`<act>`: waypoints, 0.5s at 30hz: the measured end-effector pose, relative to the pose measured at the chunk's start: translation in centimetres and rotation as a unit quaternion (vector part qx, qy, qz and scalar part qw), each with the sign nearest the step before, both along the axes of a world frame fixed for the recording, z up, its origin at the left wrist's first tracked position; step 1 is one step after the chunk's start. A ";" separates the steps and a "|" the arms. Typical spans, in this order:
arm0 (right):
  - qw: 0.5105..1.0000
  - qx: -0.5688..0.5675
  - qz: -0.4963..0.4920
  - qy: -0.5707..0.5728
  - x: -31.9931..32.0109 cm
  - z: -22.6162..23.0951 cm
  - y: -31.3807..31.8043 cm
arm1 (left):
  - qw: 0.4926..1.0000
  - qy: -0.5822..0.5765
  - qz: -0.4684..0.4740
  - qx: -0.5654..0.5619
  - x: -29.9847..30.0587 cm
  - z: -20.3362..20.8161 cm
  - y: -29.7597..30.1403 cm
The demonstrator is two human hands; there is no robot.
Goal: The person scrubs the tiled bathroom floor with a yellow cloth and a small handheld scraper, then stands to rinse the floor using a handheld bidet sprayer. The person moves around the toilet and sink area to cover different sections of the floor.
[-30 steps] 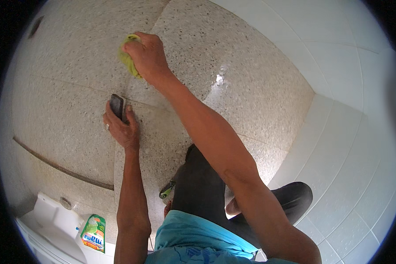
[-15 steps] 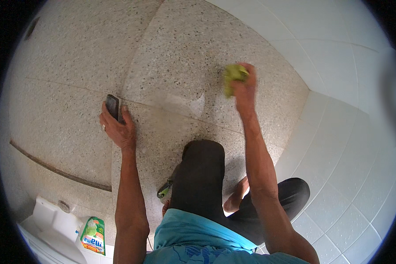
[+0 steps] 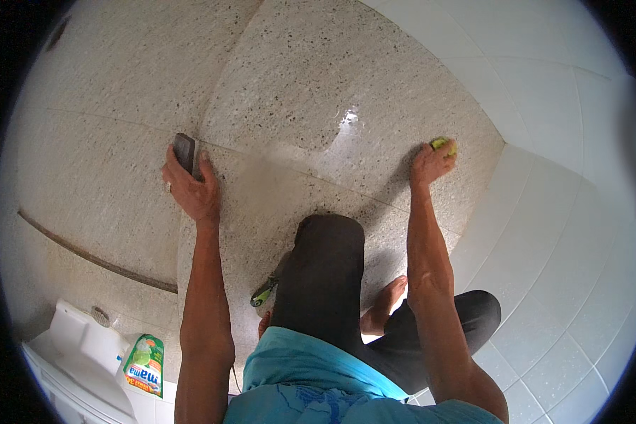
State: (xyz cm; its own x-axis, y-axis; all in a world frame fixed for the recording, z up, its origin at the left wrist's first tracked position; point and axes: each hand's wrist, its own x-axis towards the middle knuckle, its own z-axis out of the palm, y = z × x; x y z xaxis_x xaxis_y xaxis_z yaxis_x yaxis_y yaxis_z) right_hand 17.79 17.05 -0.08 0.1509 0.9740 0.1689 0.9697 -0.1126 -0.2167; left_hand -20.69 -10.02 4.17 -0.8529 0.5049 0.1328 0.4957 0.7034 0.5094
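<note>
My left hand [image 3: 194, 198] is down on the speckled stone-chip floor [image 3: 297, 78], its fingers and thumb around a dark grey rectangular block [image 3: 184, 151]. Far to the right, my right hand [image 3: 431, 168] presses a yellow-green cloth [image 3: 444, 145] against the floor near the wall. Most of the cloth is hidden under the fingers. Between the hands, a wet patch [image 3: 348, 121] shines on the floor.
Pale tiled walls [image 3: 530, 233] rise on the right. Beside my knee [image 3: 328, 240] lies a tool with a green and black handle [image 3: 263, 293]. At lower left are a white toilet [image 3: 85, 346], a green pouch [image 3: 145, 364], a round drain [image 3: 100, 315] and a dark curved strip [image 3: 95, 258].
My right hand has swept the cloth right and nearer to me, toward the wall. A bright wet patch now shows where it was. My left hand stays on the block, with hardly any shift.
</note>
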 end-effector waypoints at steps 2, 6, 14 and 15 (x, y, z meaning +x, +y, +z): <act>0.999 0.020 0.019 -0.028 -3.1 -0.4 0.3 | 1.000 0.010 -0.007 -0.006 0.1 -0.2 0.2; 0.975 0.025 0.215 0.043 -15.7 1.3 -1.3 | 1.000 0.008 -0.003 0.021 0.3 -0.5 -0.1; 0.813 -0.041 0.568 0.122 -24.1 4.0 -8.5 | 0.999 0.017 -0.022 0.019 0.4 -1.3 -0.3; 0.820 -0.043 0.559 0.114 -22.7 4.1 -8.2 | 0.999 0.028 -0.021 0.018 0.3 -1.1 -0.4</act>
State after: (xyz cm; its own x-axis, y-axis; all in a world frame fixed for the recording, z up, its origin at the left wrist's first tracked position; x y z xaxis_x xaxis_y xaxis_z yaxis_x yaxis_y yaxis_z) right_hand -4.91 8.90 4.01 -0.8262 0.5326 0.1839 0.4135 0.7948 -0.4442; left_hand -20.44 -10.39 3.07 -0.8215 0.5351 0.1973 0.5530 0.6630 0.5045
